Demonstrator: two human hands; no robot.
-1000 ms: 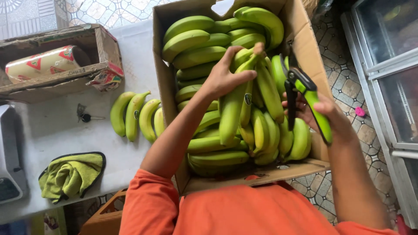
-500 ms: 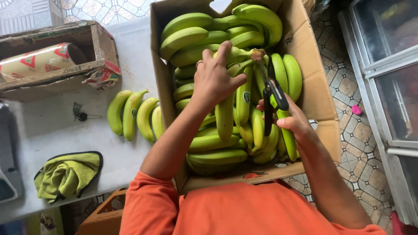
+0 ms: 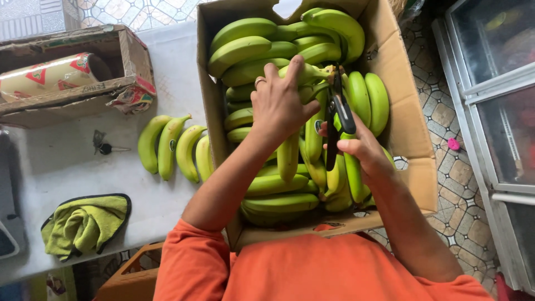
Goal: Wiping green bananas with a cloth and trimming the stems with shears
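Over a white bench (image 3: 67, 161), left hand (image 3: 281, 103) clasps firm, bruisable bananas (image 3: 290, 83) near the crown; right hand (image 3: 362, 146) grips shears (image 3: 337, 120).

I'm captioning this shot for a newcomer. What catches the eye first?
A cardboard box packed with green bananas fills the middle. Over it, the left hand grips a bunch while the right hand holds black shears at its stem. Four loose bananas lie on the table to the left.
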